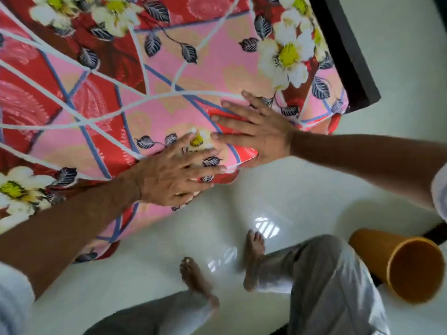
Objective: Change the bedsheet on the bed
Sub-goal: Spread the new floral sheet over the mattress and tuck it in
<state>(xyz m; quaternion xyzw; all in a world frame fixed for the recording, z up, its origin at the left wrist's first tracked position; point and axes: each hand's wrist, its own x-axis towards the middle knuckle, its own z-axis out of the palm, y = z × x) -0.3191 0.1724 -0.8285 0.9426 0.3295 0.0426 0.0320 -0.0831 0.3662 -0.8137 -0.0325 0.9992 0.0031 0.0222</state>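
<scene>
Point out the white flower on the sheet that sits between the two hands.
The small white flower, partly covered, between the left hand's fingers and the right hand; the others lie untouched at the sheet's edges.

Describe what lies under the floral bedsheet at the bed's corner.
Nothing under the floral bedsheet shows; it covers the mattress completely. Both hands, left and right, rest flat on top.

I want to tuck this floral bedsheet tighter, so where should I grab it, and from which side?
Probably grip the loose hem of the floral bedsheet where it drapes over the near edge of the bed, just below the left hand. Come from the floor side, beside the feet, pinching upward. On top the sheet lies flat under both open palms, the right hand included, leaving no fold to pinch.
</scene>
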